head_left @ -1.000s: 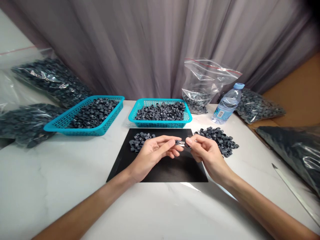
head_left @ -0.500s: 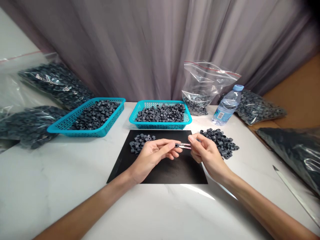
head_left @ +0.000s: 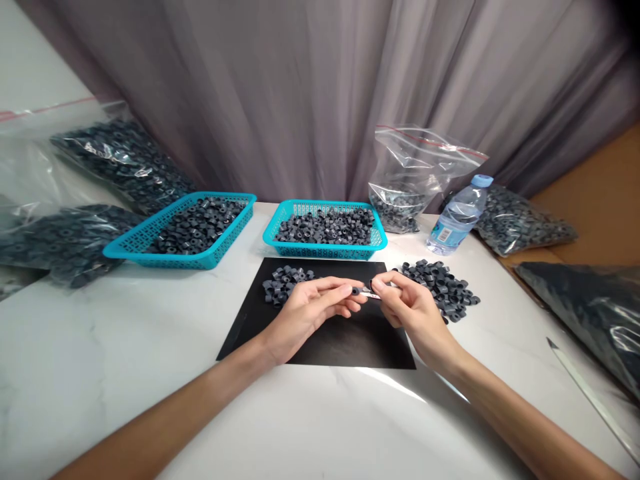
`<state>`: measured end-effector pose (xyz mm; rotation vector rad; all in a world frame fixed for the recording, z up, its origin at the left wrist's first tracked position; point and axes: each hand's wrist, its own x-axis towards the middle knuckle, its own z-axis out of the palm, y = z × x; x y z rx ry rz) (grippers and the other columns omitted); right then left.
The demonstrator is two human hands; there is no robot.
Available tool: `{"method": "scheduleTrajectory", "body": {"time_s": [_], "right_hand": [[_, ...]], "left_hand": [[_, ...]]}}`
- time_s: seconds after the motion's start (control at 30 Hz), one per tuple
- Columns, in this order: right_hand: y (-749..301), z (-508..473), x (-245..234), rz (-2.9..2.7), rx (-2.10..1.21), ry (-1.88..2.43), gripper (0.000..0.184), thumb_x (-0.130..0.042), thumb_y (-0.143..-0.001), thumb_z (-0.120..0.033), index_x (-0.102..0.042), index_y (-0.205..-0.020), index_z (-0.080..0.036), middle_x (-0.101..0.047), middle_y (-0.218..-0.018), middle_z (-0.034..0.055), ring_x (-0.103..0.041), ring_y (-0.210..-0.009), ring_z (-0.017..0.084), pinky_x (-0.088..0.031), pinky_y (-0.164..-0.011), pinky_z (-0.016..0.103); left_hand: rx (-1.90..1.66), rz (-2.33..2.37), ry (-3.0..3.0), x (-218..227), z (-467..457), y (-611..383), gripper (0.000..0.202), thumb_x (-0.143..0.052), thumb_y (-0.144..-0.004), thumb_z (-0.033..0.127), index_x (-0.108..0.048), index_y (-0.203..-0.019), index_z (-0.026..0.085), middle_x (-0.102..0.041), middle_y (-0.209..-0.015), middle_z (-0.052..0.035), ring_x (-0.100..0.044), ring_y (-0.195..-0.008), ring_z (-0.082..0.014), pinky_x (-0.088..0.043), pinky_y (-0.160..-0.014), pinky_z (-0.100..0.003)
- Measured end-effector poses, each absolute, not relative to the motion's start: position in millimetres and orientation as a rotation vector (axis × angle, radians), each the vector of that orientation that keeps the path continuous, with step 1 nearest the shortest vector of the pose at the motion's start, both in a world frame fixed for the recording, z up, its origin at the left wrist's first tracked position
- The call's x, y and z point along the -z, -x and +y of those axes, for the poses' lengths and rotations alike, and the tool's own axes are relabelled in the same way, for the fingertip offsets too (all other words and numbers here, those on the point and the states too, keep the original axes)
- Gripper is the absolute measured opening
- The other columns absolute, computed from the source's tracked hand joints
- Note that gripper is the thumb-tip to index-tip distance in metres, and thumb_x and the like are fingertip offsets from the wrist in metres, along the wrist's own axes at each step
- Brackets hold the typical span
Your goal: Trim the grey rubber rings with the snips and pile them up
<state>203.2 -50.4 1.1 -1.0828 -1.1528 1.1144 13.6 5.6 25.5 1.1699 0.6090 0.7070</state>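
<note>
Between the thumb and fingers of my left hand (head_left: 313, 307) is a small dark grey tubular piece (head_left: 355, 291), its hole facing me. My right hand (head_left: 413, 300) is closed, its thumb and forefinger pinching what looks like another dark ring (head_left: 371, 285). A thin silver metal tool (head_left: 369, 295) bridges the gap between both hands; its right end is hidden by my right fingers, and I cannot tell which hand bears it. Both hands are above a black mat (head_left: 345, 343). One pile of grey pieces (head_left: 283, 283) lies on the mat, another pile (head_left: 440, 287) right of it.
Behind the mat stand two blue baskets (head_left: 325, 252) (head_left: 165, 260) of grey pieces. A zip bag (head_left: 400, 193) and a water bottle (head_left: 457, 217) stand at the back right. More filled bags (head_left: 120, 157) are at both sides. A pointed white strip (head_left: 590, 393) lies at right.
My right hand has moved slightly left, nearer my left hand, so less of the silver tool shows. The left hand keeps its pinch. The whole view has shifted slightly.
</note>
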Motion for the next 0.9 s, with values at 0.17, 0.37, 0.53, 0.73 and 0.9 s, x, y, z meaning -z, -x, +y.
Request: {"method": "scheduleTrajectory", "body": {"time_s": [0.17, 0.37, 0.53, 0.73, 0.9], "right_hand": [[-203, -51, 3, -1.166, -1.101, 1.065, 0.034, -0.065, -0.092, -0.052, -0.060, -0.087, -0.019, -0.026, -0.054, -0.0098, -0.018, -0.050, 0.007, -0.012, -0.046, 0.026], [-203, -52, 7, -1.176, -1.066, 1.073, 0.033, -0.062, -0.095, -0.050, -0.061, -0.086, -0.019, -0.027, -0.056, -0.0090, -0.019, -0.051, 0.008, -0.013, -0.047, 0.027], [-202, -51, 3, -1.184, -0.988, 1.133, 0.034, -0.067, -0.091, -0.050, -0.063, -0.082, -0.017, -0.030, -0.056, -0.0082, -0.020, -0.053, 0.008, -0.013, -0.049, 0.027], [-199, -51, 2, -1.170, -0.958, 1.217, 0.034, -0.069, -0.088, -0.050, -0.067, -0.082, -0.016, -0.032, -0.057, -0.0072, -0.020, -0.055, 0.008, -0.015, -0.051, 0.028], [-199, -51, 1, -1.173, -0.950, 1.273, 0.036, -0.069, -0.087, -0.050, -0.069, -0.082, -0.015, -0.034, -0.058, -0.0061, -0.022, -0.055, 0.009, -0.015, -0.052, 0.028]], "left_hand": [[-0.712, 0.596, -1.152, -24, 6, -12, 0.026, -0.073, -0.090, 0.030, -0.076, -0.110, 0.015, -0.079, -0.101, -0.0086, -0.070, -0.087, -0.0118, -0.052, -0.080, -0.021], [-0.723, 0.593, -1.184, -24, 5, -14, 0.025, -0.076, -0.087, 0.028, -0.076, -0.109, 0.015, -0.079, -0.100, -0.0079, -0.071, -0.089, -0.0135, -0.054, -0.080, -0.022], [-0.811, 0.630, -1.333, -22, 6, -13, 0.021, -0.079, -0.083, 0.025, -0.077, -0.102, 0.016, -0.077, -0.096, -0.0049, -0.072, -0.090, -0.0156, -0.056, -0.083, -0.025], [-0.876, 0.633, -1.488, -16, 5, -15, 0.016, -0.075, -0.086, 0.024, -0.075, -0.101, 0.018, -0.077, -0.099, -0.0033, -0.074, -0.096, -0.0175, -0.058, -0.093, -0.029], [-0.932, 0.637, -1.614, -11, 4, -14, 0.019, -0.074, -0.088, 0.024, -0.073, -0.107, 0.022, -0.077, -0.104, -0.0004, -0.072, -0.101, -0.0152, -0.057, -0.097, -0.026]]}}
